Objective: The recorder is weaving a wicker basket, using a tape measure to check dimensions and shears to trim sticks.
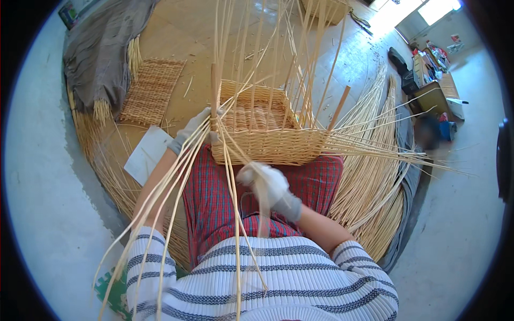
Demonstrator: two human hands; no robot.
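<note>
A half-woven wicker basket (273,147) rests on my lap, with long upright stakes rising from its rim. My left hand (194,129), in a pale glove, grips the basket's left corner; strands partly cover its fingers. From that corner a bundle of loose wicker strands (179,176) fans down past my left arm. My right hand (267,186), gloved and smeared by motion, is closed on a few wicker strands (235,147) pulled down from the same corner. Their blurred tails hang below that hand. More strands stick out sideways from the basket's right corner.
Bundles of long wicker (369,182) lie on the floor at the right. A woven panel (152,91) and a cloth-covered bundle (101,53) are at the left, near a white sheet (150,152). Cluttered boxes (433,99) stand by the right wall.
</note>
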